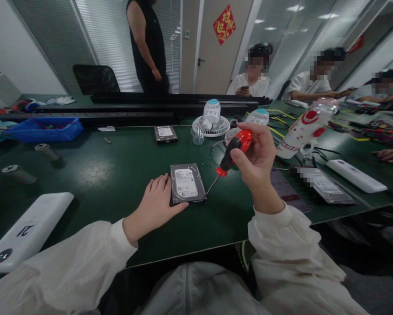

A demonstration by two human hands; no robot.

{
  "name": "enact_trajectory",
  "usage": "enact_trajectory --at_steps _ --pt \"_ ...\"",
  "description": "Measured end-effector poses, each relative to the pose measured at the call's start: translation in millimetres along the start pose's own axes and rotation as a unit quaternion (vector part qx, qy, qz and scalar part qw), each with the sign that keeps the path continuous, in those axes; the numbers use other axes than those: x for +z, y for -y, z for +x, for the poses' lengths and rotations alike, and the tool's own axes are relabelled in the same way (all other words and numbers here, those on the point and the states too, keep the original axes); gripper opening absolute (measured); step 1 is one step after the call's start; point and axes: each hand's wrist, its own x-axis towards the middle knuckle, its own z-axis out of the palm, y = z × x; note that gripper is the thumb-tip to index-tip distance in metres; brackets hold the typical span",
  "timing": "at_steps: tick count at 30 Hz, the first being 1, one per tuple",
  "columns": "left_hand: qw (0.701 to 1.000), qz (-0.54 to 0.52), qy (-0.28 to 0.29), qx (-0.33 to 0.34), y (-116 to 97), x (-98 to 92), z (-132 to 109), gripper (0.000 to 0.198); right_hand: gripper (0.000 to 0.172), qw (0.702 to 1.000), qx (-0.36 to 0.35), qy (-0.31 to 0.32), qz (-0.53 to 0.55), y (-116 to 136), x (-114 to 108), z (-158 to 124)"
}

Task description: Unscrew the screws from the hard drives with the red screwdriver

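Observation:
A hard drive (186,183) with a white label lies flat on the green table in front of me. My left hand (155,203) rests against its left side and near corner, fingers stretched out and thumb along the front edge. In my right hand (257,157) is a red and black screwdriver (231,154), gripped by its handle and tilted. Its tip meets the drive's near right corner; whether it sits in a screw is too small to tell. Several tiny screws (209,164) are scattered beyond the drive, near a small clear plastic cup (198,136).
A second hard drive (165,134) lies farther back, beside white fan parts (212,120). At left are a blue tray (47,130), two metal cylinders (47,152) and a white power bank (30,232). A white-red bottle-shaped device (303,131) stands right. Several people are across the table.

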Motion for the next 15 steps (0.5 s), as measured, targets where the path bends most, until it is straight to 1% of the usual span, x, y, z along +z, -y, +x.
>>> enact_trajectory --at_steps 2,4,7,11,13,15 --pt "1.000 0.002 0.003 -0.002 0.0 0.2 0.1 0.092 0.044 0.998 -0.025 -0.023 -0.050 -0.8 0.0 0.0" --pt "1.000 0.004 0.010 -0.003 -0.8 -0.8 0.4 0.092 0.041 0.996 -0.038 -0.028 -0.073 -1.3 0.3 -0.2" --pt "1.000 0.005 0.016 -0.002 -2.9 -3.9 0.7 0.091 0.038 0.999 -0.007 -0.005 -0.041 -1.1 1.1 -0.4" --pt "1.000 0.003 0.013 -0.003 -4.4 -6.0 0.7 0.089 0.041 0.998 0.034 0.012 0.044 0.1 1.7 0.0" --pt "1.000 0.000 0.005 0.001 -3.8 -5.0 0.4 0.088 0.039 0.998 0.034 0.008 0.044 0.5 1.2 0.3" --pt "1.000 -0.003 -0.002 0.003 -2.8 -3.3 0.2 0.087 0.037 1.000 0.025 -0.007 0.018 0.5 0.4 0.4"
